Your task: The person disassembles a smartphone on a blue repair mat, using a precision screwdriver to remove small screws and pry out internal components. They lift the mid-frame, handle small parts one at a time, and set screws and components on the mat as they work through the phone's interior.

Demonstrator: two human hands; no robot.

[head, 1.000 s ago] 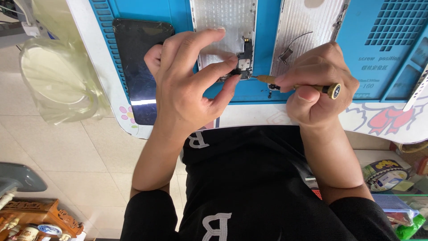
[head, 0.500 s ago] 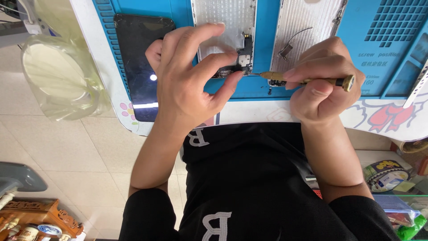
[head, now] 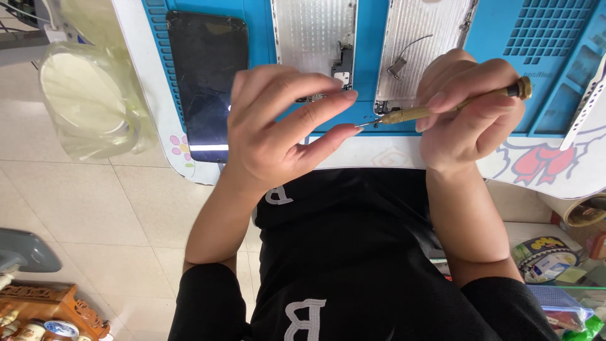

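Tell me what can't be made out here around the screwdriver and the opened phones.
Head view:
- Screwdriver tip: too small to tell whether a screw sits on it at the left hand fingertips.
- Right hand covers the shaft's middle.
- Opened phone backs: cut off by the top edge.
- Small loose parts on the blue mat: too small.

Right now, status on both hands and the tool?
Right hand grips brass screwdriver. Left hand fingertips at its tip, above opened phone frame. Nothing blocking.

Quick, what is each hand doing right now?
Left hand: open, fingertips meeting the screwdriver's tip; whether it pinches something cannot be told.
Right hand: closed, holding the brass screwdriver.
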